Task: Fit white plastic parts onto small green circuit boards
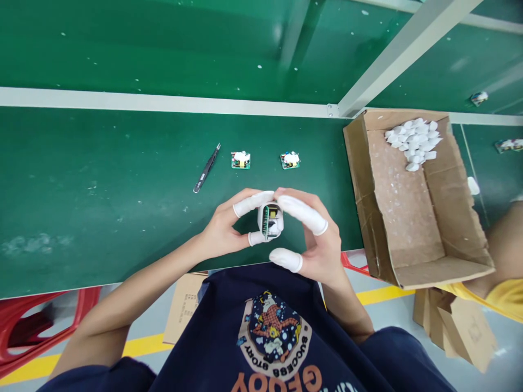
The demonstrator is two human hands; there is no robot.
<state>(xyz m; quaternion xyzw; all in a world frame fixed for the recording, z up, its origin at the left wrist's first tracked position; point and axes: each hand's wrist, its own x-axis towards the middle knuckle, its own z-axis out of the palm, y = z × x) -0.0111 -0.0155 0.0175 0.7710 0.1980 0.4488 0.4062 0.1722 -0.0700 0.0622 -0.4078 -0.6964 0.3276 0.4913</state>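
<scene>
A white plastic housing (280, 226) with a green circuit board (266, 220) inside it is above the bench near its front edge. My left hand (229, 220) grips it from the left, with white finger cots on the thumb and forefinger. On the right side, my right hand (316, 234) has its thumb and forefinger spread apart, both in white cots; its forefinger is near the housing's top edge. Beyond my hands lie two small circuit boards, one on the left (241, 160) and another on the right (290, 160). Black tweezers (206, 167) rest left of them.
A cardboard box (412, 218) with several white plastic pieces (414, 141) stands at the right. Beside it, a co-worker's arm (504, 245) shows at the edge. A metal frame post (400, 60) rises behind the box. Red stools (84, 310) are below the green bench (102, 190).
</scene>
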